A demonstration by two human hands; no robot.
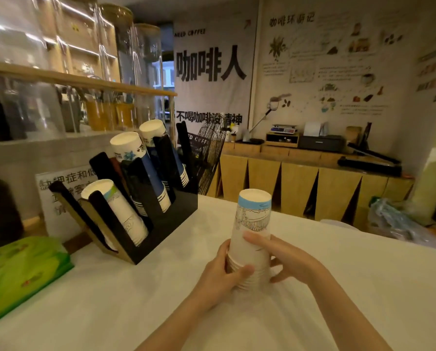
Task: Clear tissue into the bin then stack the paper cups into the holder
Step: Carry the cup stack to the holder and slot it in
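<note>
A stack of white paper cups (253, 224) with a light blue band stands upside down on the white table (364, 287), near its middle. My left hand (224, 274) grips the lower rims of the stack from the left. From the right, my right hand (285, 257) wraps the same stack, fingers across its front. The black cup holder (171, 224) stands to the left. It holds three tilted stacks: a white one (120, 211) in front and two blue-and-white ones (141, 168) behind. No tissue scrap or bin is recognisable.
A green tissue pack (22, 269) lies at the table's left edge. A white printed sign (60, 196) stands behind the holder. Glass jars fill the wooden shelf (85, 79) at the back left. A fan (209, 150) and a cardboard-fronted counter (313, 188) stand beyond the table.
</note>
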